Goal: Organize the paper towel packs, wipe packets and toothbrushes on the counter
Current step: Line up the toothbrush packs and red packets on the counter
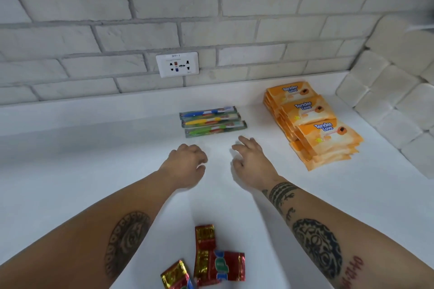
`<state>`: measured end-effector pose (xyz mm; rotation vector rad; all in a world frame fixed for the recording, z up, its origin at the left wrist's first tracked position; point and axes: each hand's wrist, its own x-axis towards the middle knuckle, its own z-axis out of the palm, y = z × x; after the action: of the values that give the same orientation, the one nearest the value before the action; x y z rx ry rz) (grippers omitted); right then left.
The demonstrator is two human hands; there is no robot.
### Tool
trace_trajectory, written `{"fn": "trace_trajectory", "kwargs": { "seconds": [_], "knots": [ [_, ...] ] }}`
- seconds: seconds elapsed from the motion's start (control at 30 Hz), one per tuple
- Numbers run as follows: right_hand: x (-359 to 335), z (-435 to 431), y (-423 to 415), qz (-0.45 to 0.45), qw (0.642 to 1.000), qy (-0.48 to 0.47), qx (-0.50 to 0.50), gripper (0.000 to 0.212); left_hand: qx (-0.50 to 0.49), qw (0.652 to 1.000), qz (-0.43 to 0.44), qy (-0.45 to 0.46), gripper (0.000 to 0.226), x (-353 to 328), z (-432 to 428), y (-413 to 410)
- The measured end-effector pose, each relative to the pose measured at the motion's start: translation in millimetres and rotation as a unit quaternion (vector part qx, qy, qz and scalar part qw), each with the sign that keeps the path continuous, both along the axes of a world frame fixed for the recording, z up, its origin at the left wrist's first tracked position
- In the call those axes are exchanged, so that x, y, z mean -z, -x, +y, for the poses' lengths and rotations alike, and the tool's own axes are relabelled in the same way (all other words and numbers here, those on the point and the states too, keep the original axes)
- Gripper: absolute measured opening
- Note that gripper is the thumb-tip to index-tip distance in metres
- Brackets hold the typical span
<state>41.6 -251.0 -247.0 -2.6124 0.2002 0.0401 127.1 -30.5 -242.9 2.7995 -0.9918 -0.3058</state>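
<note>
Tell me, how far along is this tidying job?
Looks done: three wrapped toothbrushes lie side by side near the wall, and the orange Tender Love wipe packets sit in an overlapping row on the right. In hand: nothing; the left hand and right hand hover empty over the counter. Left: the red foil packets lie jumbled at the near edge.

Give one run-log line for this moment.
left hand: empty | right hand: empty | toothbrushes: three side by side | orange packets: stacked | red packets: loose
</note>
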Motion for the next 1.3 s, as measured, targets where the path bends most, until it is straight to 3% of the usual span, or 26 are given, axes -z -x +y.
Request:
{"fn": "trace_trajectory", "kwargs": {
  "seconds": [0.23, 0.4, 0.5, 0.67, 0.77, 0.87, 0.97, 1.1, 1.23, 1.3],
  "knots": [
    [-18, 46, 68, 0.065, 0.998, -0.002, -0.001, 0.043, 0.046, 0.997, 0.041, -0.047, 0.050, -13, 39, 66],
    [-47, 83, 127, 0.180, 0.982, -0.031, -0.042, 0.064, 0.091, 0.989, 0.080, -0.080, 0.057, -21, 70, 110],
    [-51, 96, 159, 0.216, 0.972, 0.037, -0.083, 0.076, 0.087, 0.990, 0.077, -0.077, 0.049, -24, 84, 130],
    [-36, 114, 192, 0.145, 0.982, 0.115, -0.048, 0.039, 0.064, 0.993, 0.084, -0.044, 0.043, -28, 106, 151],
    [-34, 122, 198, 0.140, 0.982, 0.128, -0.020, 0.018, 0.035, 0.993, 0.111, 0.006, 0.039, -31, 120, 157],
    [-48, 128, 199, 0.145, 0.986, 0.074, 0.019, 0.007, -0.008, 0.988, 0.135, 0.075, 0.035, -43, 125, 159],
    [-69, 131, 190, 0.105, 0.993, 0.031, 0.042, 0.011, -0.027, 0.970, 0.181, 0.160, 0.033, -63, 123, 160],
    [-113, 145, 171, 0.030, 0.996, -0.070, 0.043, 0.020, -0.063, 0.913, 0.281, 0.289, 0.034, -97, 118, 163],
    [-155, 161, 147, -0.075, 0.982, -0.159, 0.072, 0.026, -0.114, 0.863, 0.281, 0.403, 0.011, -130, 118, 154],
    [-169, 165, 137, -0.131, 0.954, -0.250, 0.101, 0.022, -0.144, 0.825, 0.290, 0.464, 0.009, -144, 120, 145]
  ]
}}
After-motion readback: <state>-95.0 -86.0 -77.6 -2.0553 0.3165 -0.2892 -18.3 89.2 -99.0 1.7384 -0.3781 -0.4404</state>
